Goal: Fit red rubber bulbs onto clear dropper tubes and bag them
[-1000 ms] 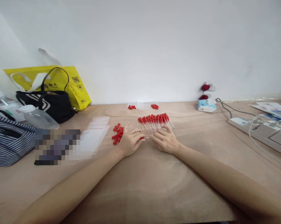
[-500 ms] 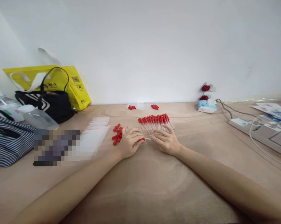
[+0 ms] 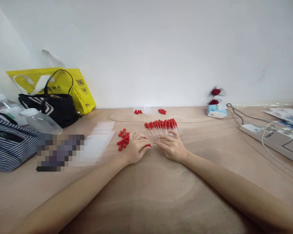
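My left hand [image 3: 136, 150] is closed around a red rubber dropper bulb [image 3: 148, 145], its thumb and fingers pinching it. Thin clear dropper tubes [image 3: 154, 145] run from the bulb towards my right hand [image 3: 173, 148], whose fingers are closed on the other end. Behind both hands lies a row of droppers [image 3: 162, 124] with red bulbs on clear stems. Loose red bulbs [image 3: 122, 141] are scattered just left of my left hand. More clear tubes [image 3: 141, 134] lie behind its fingers, partly hidden.
Clear zip bags [image 3: 100, 139] lie to the left, near a striped bag [image 3: 11, 146], a plastic bottle [image 3: 42, 122], a black bag [image 3: 56, 110] and a yellow bag [image 3: 84, 94]. Small bags with red bulbs [image 3: 150, 110] lie by the wall. A tissue pack [image 3: 216, 111] and power strip [image 3: 277, 141] stand right.
The whole view has shifted slightly. Both hands keep almost the same place, and the gap between them at the bulb and tubes looks slightly narrower.
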Demonstrator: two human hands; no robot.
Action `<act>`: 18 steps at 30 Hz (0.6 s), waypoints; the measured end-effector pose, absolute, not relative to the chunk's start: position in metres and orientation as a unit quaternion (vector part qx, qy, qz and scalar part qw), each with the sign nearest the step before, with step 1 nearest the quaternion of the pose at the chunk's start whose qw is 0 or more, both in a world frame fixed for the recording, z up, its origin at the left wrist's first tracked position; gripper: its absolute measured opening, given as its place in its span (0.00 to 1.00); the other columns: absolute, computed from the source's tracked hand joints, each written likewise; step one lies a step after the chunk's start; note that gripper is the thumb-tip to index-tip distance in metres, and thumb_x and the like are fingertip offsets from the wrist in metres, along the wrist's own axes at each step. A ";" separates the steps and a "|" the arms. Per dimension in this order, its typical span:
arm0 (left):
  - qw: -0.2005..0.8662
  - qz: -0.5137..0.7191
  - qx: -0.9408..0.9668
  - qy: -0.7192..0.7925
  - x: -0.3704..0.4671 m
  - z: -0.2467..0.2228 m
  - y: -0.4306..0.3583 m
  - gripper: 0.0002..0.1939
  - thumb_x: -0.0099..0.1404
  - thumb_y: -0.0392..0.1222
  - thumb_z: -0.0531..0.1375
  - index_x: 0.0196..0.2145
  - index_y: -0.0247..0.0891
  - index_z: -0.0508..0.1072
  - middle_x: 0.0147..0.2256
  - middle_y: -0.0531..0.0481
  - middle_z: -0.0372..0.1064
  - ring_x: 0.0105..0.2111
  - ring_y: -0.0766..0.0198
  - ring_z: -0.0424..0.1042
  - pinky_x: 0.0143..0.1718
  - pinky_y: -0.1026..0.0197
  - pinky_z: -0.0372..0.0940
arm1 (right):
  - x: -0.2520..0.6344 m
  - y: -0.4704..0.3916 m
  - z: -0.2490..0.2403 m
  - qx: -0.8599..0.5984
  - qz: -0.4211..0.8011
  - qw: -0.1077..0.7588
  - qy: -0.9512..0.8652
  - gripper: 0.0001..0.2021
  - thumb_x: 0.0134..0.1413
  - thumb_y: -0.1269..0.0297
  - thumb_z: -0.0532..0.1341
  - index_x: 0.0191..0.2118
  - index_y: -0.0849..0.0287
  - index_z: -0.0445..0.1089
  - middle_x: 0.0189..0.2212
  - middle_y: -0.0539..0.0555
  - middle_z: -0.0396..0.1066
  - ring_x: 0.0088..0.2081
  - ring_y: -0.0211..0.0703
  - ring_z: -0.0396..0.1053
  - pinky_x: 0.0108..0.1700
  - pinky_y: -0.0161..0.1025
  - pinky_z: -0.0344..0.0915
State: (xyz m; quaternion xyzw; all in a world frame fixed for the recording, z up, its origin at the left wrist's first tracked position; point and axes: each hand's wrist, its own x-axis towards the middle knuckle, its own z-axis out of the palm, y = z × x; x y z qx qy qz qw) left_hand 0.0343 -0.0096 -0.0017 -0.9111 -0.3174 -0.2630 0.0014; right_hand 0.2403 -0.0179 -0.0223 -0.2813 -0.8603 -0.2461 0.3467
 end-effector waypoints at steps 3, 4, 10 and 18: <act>0.012 -0.269 -0.898 -0.348 0.036 -0.002 -0.010 0.07 0.62 0.39 0.52 0.32 0.41 0.69 0.33 0.54 0.73 0.43 0.60 0.65 0.52 0.48 0.36 | 0.236 -0.021 -0.016 -0.354 -0.228 0.291 -0.859 0.09 0.52 0.72 0.53 0.30 0.57 0.70 0.29 0.51 0.71 0.36 0.39 0.61 0.43 0.43 0.45; 0.022 -0.276 -0.891 -0.361 0.036 -0.002 -0.009 0.07 0.62 0.40 0.52 0.34 0.42 0.69 0.35 0.54 0.72 0.43 0.59 0.65 0.52 0.48 0.37 | 0.233 -0.021 -0.013 -0.381 -0.217 0.278 -0.855 0.09 0.52 0.70 0.53 0.29 0.57 0.70 0.29 0.52 0.71 0.35 0.40 0.60 0.40 0.42 0.45; 0.108 -0.388 -0.784 -0.472 0.029 -0.002 -0.002 0.17 0.61 0.45 0.52 0.46 0.38 0.62 0.41 0.44 0.68 0.43 0.55 0.63 0.48 0.50 0.46 | 0.211 -0.009 -0.001 -0.556 -0.070 0.256 -0.788 0.10 0.51 0.62 0.53 0.29 0.57 0.71 0.27 0.53 0.71 0.35 0.42 0.60 0.36 0.40 0.45; 0.110 -0.395 -0.749 -0.521 0.022 -0.006 0.003 0.15 0.59 0.43 0.54 0.44 0.36 0.63 0.37 0.45 0.67 0.40 0.55 0.64 0.44 0.52 0.50 | 0.183 0.024 0.005 -0.712 0.018 0.225 -0.665 0.13 0.50 0.62 0.51 0.32 0.57 0.73 0.31 0.57 0.72 0.38 0.45 0.66 0.40 0.41 0.48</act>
